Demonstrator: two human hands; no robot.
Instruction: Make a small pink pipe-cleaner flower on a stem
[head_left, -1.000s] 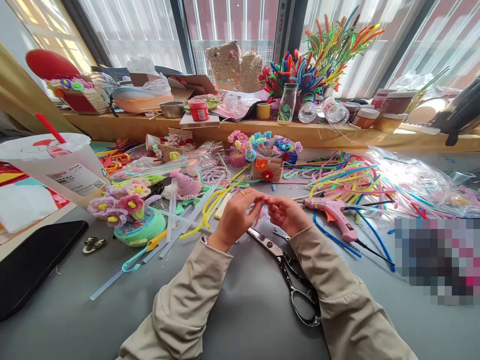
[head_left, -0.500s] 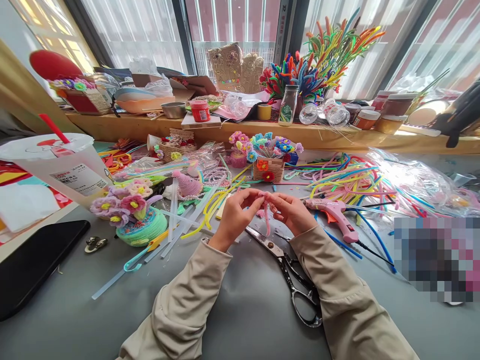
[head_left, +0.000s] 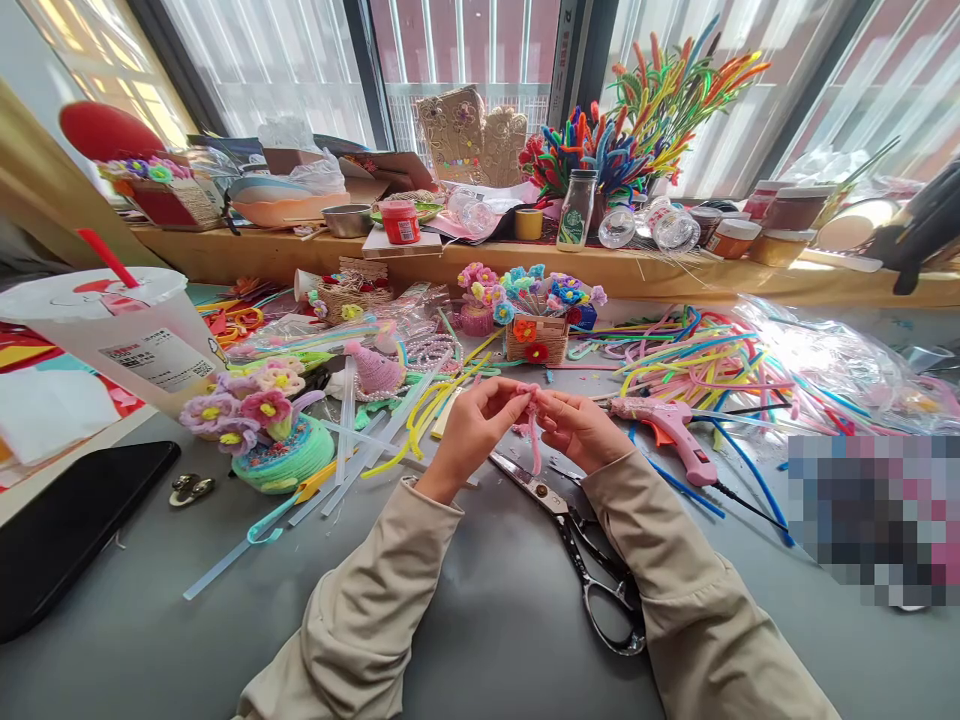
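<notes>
Hands (head_left: 474, 432) pinch pink fuzzy strip (head_left: 535, 446) (end dangling).

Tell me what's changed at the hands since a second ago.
The loose end of the pink strip has shifted right and hangs lower, in plain view between the left hand and right hand; both pinch its upper part. The scissors, glue gun and phone stayed put.

Your strand (head_left: 535, 445) is pink, your sleeves (head_left: 364, 615) plain beige. The near scissors (head_left: 556, 501) have black handles (head_left: 576, 555) flecked white; to the right, your glue gun (head_left: 681, 428) is pink with an orange trigger (head_left: 663, 435).
</notes>
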